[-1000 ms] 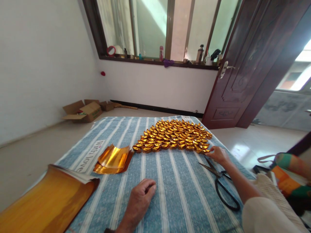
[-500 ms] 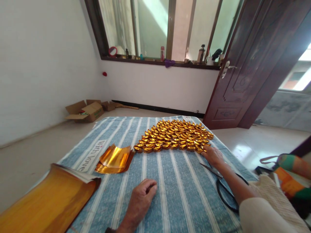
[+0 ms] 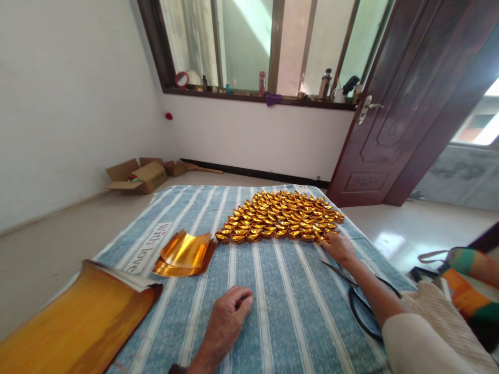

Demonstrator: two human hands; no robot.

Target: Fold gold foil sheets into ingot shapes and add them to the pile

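Note:
Many folded gold foil paper ingots (image 3: 278,215) stand packed in rows on the far right half of the striped cloth (image 3: 268,311). At the near right end of the front row, my right hand (image 3: 338,248) has its fingers closed on a paper ingot (image 3: 323,238). My left hand (image 3: 233,310) rests on the cloth at the near middle, loosely curled with nothing visible in it. Black-handled scissors (image 3: 362,298) lie beneath my right forearm, blades pointing left and away. A small stack of gold foil sheets (image 3: 186,254) lies left of the ingots.
A large stack of gold sheets (image 3: 74,322) covers the near left corner. An open cardboard box (image 3: 144,176) sits on the floor behind. The dark red door (image 3: 390,114) stands at the right, with a colourful bag (image 3: 463,280) near the table's right edge.
The view has shifted very slightly. Both hands stay almost where they were, my right hand still at the end of the front row.

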